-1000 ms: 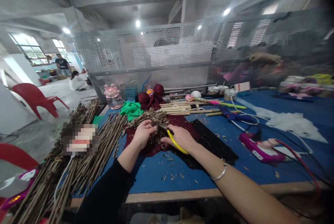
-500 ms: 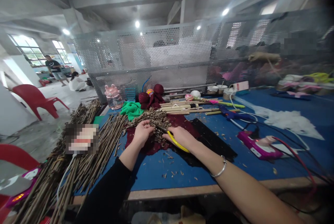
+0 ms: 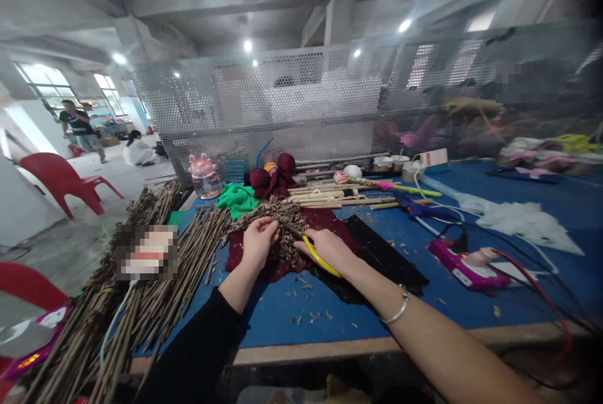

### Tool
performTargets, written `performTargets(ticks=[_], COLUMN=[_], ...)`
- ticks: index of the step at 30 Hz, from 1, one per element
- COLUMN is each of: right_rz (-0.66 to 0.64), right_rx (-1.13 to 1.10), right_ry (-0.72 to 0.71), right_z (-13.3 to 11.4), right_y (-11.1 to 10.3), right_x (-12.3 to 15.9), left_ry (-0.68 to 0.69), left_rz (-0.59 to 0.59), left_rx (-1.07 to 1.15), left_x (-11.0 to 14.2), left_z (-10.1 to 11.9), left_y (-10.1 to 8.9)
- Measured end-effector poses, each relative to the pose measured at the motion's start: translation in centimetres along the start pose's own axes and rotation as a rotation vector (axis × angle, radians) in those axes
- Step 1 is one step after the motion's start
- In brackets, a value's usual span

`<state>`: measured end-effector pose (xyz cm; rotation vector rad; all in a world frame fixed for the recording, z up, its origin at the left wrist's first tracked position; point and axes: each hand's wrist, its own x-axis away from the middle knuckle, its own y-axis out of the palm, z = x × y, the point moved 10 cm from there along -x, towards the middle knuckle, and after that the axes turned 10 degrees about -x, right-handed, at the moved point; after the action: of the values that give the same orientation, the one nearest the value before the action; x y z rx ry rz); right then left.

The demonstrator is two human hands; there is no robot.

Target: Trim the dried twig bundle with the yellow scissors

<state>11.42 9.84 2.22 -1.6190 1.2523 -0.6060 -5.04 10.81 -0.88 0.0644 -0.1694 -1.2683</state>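
Note:
My right hand (image 3: 325, 248) is closed around yellow-handled scissors (image 3: 320, 258), whose dark blades point left over a heap of dry plant bits. Across from it, my left hand (image 3: 259, 242) is pinched shut close to the blade tips; whatever lies between its fingertips is too small to make out. The heap of dry, brown plant clippings (image 3: 272, 209) rests on a dark red cloth (image 3: 332, 223) under and behind both hands. To the left lies a spread of thin brown stems (image 3: 181, 275), leaning over the table edge.
A black sheet (image 3: 389, 253) lies right of the cloth on the blue table (image 3: 377, 319). Behind are a green cloth (image 3: 238, 199), dark red yarn balls (image 3: 285, 163), a pink-lidded jar (image 3: 205, 176) and bamboo sticks (image 3: 325, 197). A purple power strip (image 3: 466, 266) with cables sits right.
My left hand has shifted very slightly at the heap, still pinched. The scissors stay in my right hand almost unmoved. A standing person in the background has moved left.

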Motion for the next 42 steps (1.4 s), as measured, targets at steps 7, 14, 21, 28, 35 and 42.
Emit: performTargets(ticks=[7, 14, 21, 28, 35, 42], right_rz=[0.016, 0.012, -0.009, -0.014, 0.063, 0.079], right_rx=[0.03, 0.03, 0.001, -0.067, -0.048, -0.111], right_ry=[0.004, -0.006, -0.003, -0.018, -0.004, -0.105], right_z=[-0.4, -0.6, -0.3, 0.0, 0.7, -1.0], right_y=[-0.3, -0.4, 0.0, 0.3, -0.5, -0.6], right_x=[0.2, 0.2, 0.2, 0.0, -0.3, 0.2], left_ry=[-0.033, -0.056, -0.072, -0.1, -0.217, -0.196], left_rz=[-0.048, -0.182, -0.182, -0.133, -0.072, -0.134], left_rx=[0.041, -0.002, -0.027, 0.023, 0.222, 0.37], left_x=[-0.3, 0.4, 0.2, 0.2, -0.5, -0.6], left_z=[-0.9, -1.0, -1.3, -1.4, -1.4, -1.5], left_y=[0.4, 1.9, 1.7, 1.2, -0.1, 1.0])
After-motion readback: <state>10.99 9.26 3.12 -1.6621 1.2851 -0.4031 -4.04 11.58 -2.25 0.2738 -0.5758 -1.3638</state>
